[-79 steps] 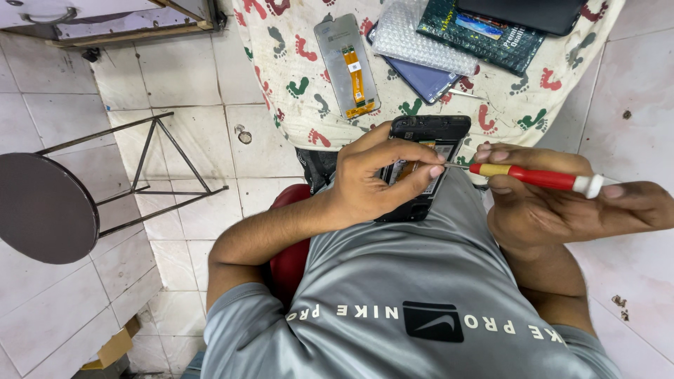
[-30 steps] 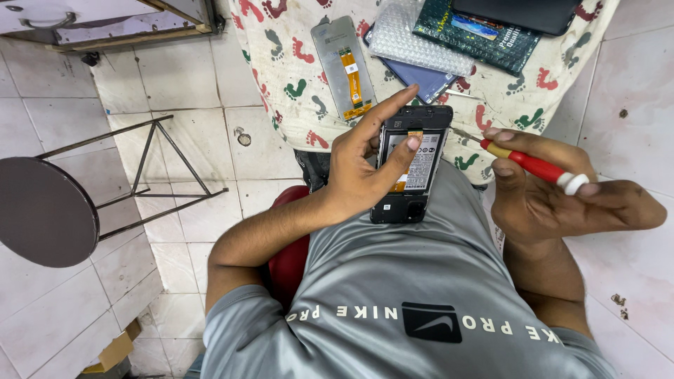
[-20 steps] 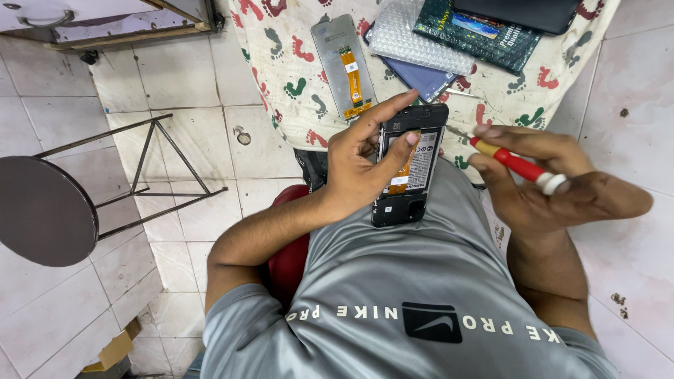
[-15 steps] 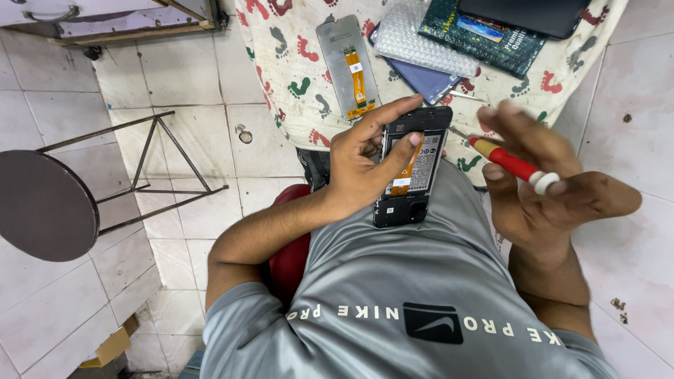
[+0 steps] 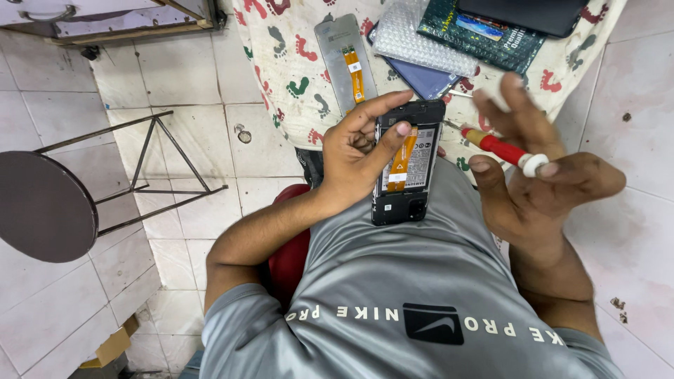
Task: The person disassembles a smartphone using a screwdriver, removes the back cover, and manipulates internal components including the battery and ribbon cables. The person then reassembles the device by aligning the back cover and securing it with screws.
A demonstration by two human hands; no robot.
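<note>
My left hand (image 5: 358,151) grips an opened black phone (image 5: 407,165) with its back off; an orange flex strip runs down its inside. The thumb and index finger press on the phone's upper part. My right hand (image 5: 544,179) holds a red-handled screwdriver (image 5: 505,149) with a white cap. Its metal tip points left toward the phone's upper right edge, close to it, and the fingers are spread around the handle. The phone rests over my lap, above my grey shirt.
A patterned cloth (image 5: 281,63) covers the surface ahead. On it lie a grey phone panel with an orange flex (image 5: 345,60), a bubble-wrap pouch (image 5: 421,38), a dark green packet (image 5: 484,31) and a black device (image 5: 526,10). A round dark stool (image 5: 42,207) stands at the left on the tiled floor.
The phone has turned from lying crosswise to upright in my left hand. My right hand has rolled the screwdriver in its fingers, which are now more spread, and its tip stays near the phone.
</note>
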